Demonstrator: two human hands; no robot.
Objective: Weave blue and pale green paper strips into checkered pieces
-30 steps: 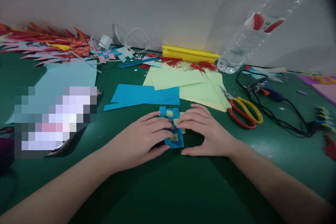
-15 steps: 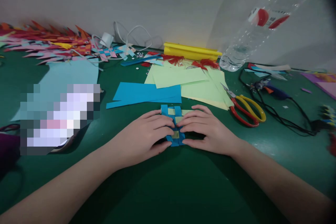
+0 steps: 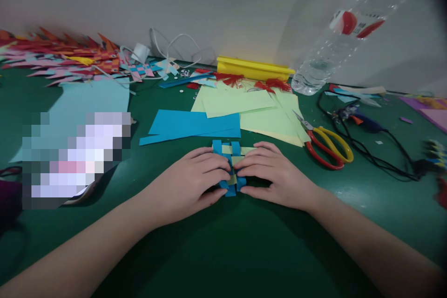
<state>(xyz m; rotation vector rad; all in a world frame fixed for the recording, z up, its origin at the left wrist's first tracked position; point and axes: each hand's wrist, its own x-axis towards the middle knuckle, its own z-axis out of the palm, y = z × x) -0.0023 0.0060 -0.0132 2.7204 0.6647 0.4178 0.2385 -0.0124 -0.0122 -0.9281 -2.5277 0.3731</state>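
Note:
Between my hands lies a small weave of blue and pale green paper strips (image 3: 235, 149) on the green table. My left hand (image 3: 200, 174) grips its left side, fingertips on top and thumb at the near edge. From the right, my right hand (image 3: 267, 172) holds the other side, with fingers bent over the strips and thumb low by the near end. Fingers cover part of the weave's middle. Just beyond it are flat blue paper pieces (image 3: 192, 123) and pale green sheets (image 3: 268, 118).
Scissors (image 3: 328, 142) with red and yellow handles lie right of the sheets, beside a black cord (image 3: 363, 146). A clear plastic bottle (image 3: 335, 51) leans at the wall. A pixelated phone-like object (image 3: 80, 163) is at left. Folded paper pieces (image 3: 70, 58) pile behind it.
Both hands keep their hold on the weave. The near ends of the blue strips have shifted slightly, with a wider gap between them. The view has moved a little.

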